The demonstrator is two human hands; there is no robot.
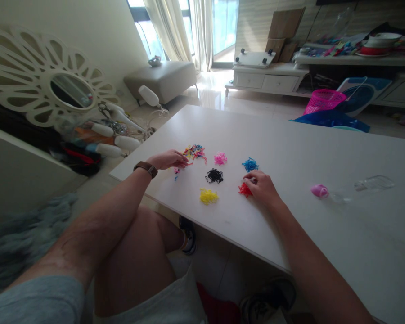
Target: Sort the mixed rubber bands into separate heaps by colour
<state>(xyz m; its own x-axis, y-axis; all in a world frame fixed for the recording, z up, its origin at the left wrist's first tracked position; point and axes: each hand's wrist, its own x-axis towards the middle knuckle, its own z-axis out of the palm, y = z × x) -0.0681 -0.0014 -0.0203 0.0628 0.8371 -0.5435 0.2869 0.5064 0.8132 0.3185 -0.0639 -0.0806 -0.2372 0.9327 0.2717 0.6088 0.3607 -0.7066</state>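
My left hand (168, 159), fingers stretched out, hovers low beside a mixed pile of small multicoloured loop-shaped pieces (195, 152). One red piece (189, 164) lies at its fingertips. A few loose pieces (176, 171) show below that wrist. My right hand (261, 185) is over a red pile (245, 190), thumb and fingers pinched together; whatever is between them is too small to make out. Sorted piles of the same pieces lie between the hands: pink (220, 158), black (214, 176) and yellow (208, 196). Just beyond the right hand is a blue pile (250, 164).
All piles lie on a white table (276, 144). To the right are a pink-purple object (320, 191) and a clear plastic bottle (374, 183). A pink basket (324, 101) and blue plastic (334, 119) stand beyond the far edge. White lamp-like heads (127, 143) crowd the left side.
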